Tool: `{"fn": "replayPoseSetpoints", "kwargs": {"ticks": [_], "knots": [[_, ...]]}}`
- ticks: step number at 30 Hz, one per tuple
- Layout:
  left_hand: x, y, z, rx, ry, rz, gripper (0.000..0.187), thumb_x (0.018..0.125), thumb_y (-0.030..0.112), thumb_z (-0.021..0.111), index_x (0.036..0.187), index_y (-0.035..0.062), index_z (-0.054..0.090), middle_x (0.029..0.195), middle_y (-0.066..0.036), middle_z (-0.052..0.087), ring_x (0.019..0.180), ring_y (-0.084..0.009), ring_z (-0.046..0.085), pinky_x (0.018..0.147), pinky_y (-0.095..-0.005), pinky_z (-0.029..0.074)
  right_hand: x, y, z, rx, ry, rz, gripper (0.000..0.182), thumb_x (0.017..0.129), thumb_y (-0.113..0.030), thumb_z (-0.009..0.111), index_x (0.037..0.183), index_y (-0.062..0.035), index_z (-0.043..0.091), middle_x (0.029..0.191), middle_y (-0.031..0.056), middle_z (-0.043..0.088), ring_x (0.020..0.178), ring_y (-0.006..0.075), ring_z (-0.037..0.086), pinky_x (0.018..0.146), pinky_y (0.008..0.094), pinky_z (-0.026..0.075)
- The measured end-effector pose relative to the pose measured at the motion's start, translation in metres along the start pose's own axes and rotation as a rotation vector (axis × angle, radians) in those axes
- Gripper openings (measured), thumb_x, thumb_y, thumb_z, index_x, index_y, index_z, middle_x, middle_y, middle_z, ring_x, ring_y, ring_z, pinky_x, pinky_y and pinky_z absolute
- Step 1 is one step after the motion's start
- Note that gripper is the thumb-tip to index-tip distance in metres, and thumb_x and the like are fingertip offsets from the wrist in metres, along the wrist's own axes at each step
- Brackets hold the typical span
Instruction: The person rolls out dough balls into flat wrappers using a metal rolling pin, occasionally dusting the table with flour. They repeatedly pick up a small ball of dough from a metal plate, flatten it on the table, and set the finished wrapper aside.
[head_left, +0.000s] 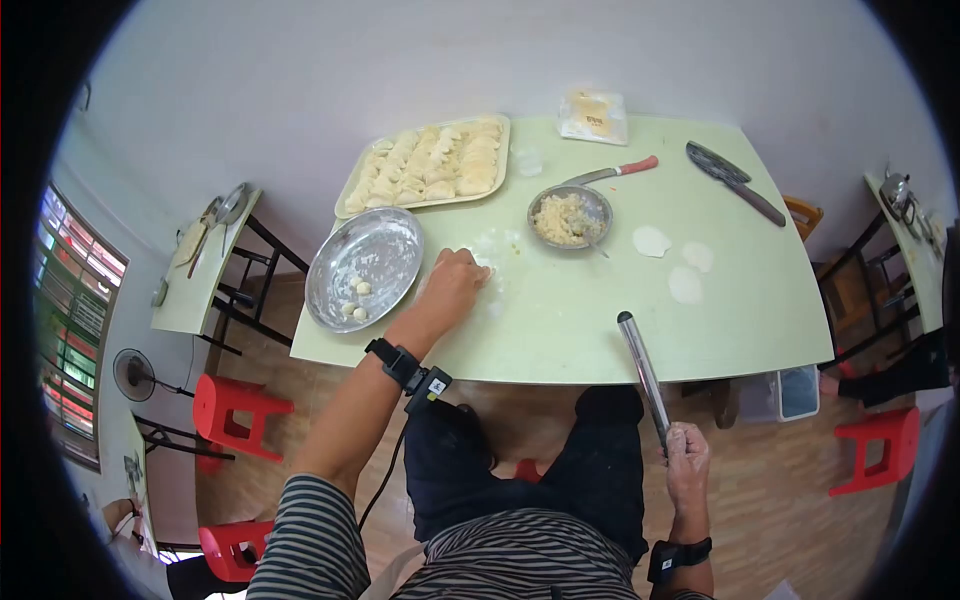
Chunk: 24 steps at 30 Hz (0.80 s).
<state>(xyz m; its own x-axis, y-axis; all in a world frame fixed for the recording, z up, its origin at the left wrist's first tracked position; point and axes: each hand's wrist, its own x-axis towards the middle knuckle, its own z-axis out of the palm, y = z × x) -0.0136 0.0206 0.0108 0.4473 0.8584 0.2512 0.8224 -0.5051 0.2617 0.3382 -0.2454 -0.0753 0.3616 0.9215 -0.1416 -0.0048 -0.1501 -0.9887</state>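
Note:
My left hand (452, 287) rests on the floured part of the green table (560, 335), fingers curled down and closed. Whatever lies under its fingertips is hidden. Just left of it stands a metal plate (385, 255) dusted with flour, holding several small dough balls (357, 300). Off the table's front edge, my right hand (687, 455) is closed around one end of a metal rolling pin (645, 370), whose dark tip reaches over the tabletop. Flat dough wrappers (686, 284) lie to the right, beside a metal bowl (547, 240) of pale filling with a utensil in it.
A tray (344, 203) of shaped dumplings (435, 165) sits at the back left. Behind the bowl is a red-handled knife (636, 166), with a floury packet (593, 117) beyond. A dark-bladed knife (738, 184) lies at the right. Red stools (240, 410) stand on the floor.

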Motion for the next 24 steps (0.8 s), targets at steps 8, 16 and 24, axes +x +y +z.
{"fn": "replayPoseSetpoints", "kwargs": {"ticks": [8,16,24], "knots": [[0.002,0.016,0.025,0.023,0.097,-0.054,0.013,0.090,0.011,0.063,0.095,0.0038,0.073,0.099,-0.018,0.066,0.098,-0.0368,0.060,0.089,-0.0462,0.052,-0.005,-0.018,0.003,0.041,-0.037,0.027,0.022,0.106,-0.020,0.058,0.106,0.0004,0.065,0.082,-0.0013,0.058,0.071,0.0056,0.051,0.064,0.0226,0.043],[-0.023,0.114,0.036,-0.134,0.235,0.176,0.015,0.085,0.006,0.071,0.100,0.0024,0.072,0.098,-0.013,0.064,0.093,-0.0341,0.059,0.082,-0.0435,0.053,-0.007,-0.014,-0.006,-0.002,-0.009,0.048,0.021,0.105,-0.020,0.059,0.107,-0.0004,0.066,0.081,-0.0010,0.059,0.071,0.0054,0.052,0.063,0.0228,0.043],[-0.038,0.141,0.055,-0.128,0.220,0.155,0.022,0.088,0.004,0.067,0.109,0.0017,0.073,0.093,-0.012,0.064,0.091,-0.0339,0.058,0.080,-0.0440,0.051,-0.008,-0.017,0.000,-0.074,-0.012,0.020,0.024,0.107,-0.026,0.058,0.106,-0.0040,0.065,0.080,-0.0025,0.057,0.069,0.0052,0.053,0.061,0.0229,0.044]]}}
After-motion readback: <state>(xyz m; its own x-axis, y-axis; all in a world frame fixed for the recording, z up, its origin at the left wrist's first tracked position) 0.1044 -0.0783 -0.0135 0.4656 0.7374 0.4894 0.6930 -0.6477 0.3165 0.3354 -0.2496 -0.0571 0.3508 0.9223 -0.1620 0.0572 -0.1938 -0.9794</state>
